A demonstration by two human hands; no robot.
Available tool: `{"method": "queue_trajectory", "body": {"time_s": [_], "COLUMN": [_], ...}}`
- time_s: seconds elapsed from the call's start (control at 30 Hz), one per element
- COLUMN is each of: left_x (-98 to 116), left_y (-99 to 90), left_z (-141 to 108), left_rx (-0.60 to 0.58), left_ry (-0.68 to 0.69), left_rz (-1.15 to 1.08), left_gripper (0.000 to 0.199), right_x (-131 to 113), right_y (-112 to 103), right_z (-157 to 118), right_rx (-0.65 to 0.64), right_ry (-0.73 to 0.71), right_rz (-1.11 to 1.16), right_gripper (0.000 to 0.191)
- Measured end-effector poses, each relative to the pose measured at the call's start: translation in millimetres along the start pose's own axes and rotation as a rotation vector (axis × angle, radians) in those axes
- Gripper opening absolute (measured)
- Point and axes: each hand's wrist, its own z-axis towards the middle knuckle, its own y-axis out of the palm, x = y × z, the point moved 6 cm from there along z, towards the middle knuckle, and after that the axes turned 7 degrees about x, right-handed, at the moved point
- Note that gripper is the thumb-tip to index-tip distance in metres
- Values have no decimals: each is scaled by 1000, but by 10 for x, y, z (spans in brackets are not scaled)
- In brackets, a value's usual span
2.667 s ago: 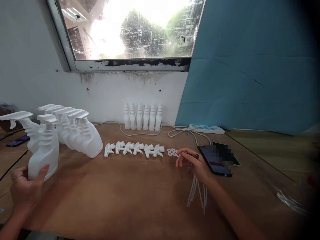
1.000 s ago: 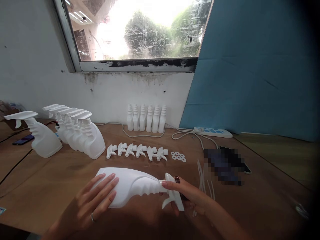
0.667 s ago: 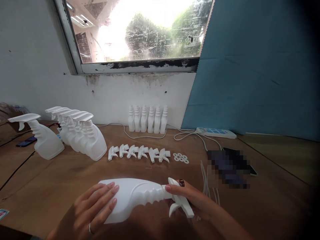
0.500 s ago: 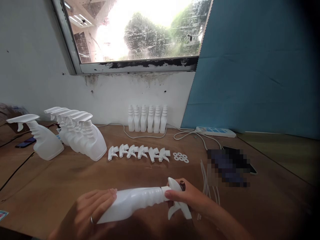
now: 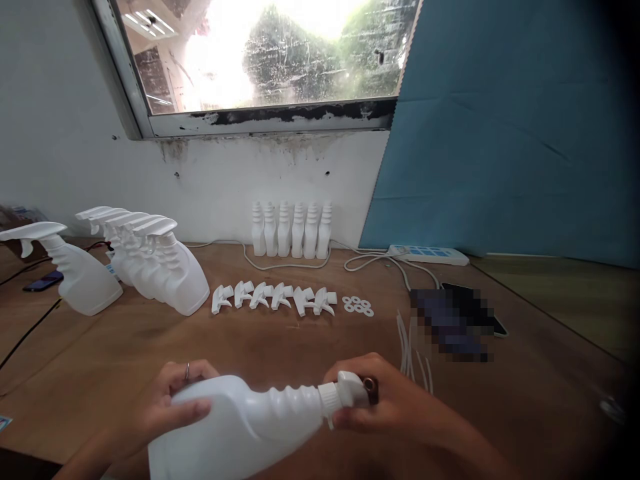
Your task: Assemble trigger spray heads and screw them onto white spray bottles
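A white ribbed-neck bottle (image 5: 240, 427) lies tilted on its side between my hands near the front of the table. My left hand (image 5: 175, 403) grips its wide body, thumb on the near side and fingers behind. At the neck, my right hand (image 5: 370, 393) is closed round the white spray head (image 5: 351, 390), which sits on the bottle's mouth; its trigger is hidden. Beyond the bottle, several white trigger heads (image 5: 281, 296) lie in a row, with several small white rings (image 5: 357, 306) to their right.
Assembled spray bottles (image 5: 185, 280) stand at the left, one (image 5: 90, 280) apart from the group. Small bottles (image 5: 299, 233) line the wall. Thin white tubes (image 5: 406, 347), a power strip (image 5: 429, 255) and a dark phone (image 5: 495, 323) are at the right. Cables cross the table.
The held bottle has rolled and tilted, bringing its broad side into view. My left hand's thumb now shows on the near side. My right hand has wrapped further round the spray head.
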Motion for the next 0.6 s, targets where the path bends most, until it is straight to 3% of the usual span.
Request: {"method": "queue_trajectory", "body": {"time_s": [0.17, 0.4, 0.5, 0.6], "left_x": [-121, -282, -333, -307], "left_y": [94, 113, -47, -187], "left_z": [96, 184, 291, 496], "left_rx": [-218, -258, -114, 82], "left_ry": [-128, -298, -348, -335], "left_rz": [-291, -447, -456, -550], "left_gripper": [46, 43, 43, 47], "right_x": [-158, -260, -171, -35], "right_y": [-9, -128, -453, -903], "right_z": [-74, -138, -205, -306], "right_rx": [9, 98, 310, 688], "right_ry": [-189, -460, -532, -468], "right_rz": [-84, -411, -534, -578], "right_gripper": [27, 31, 39, 32]}}
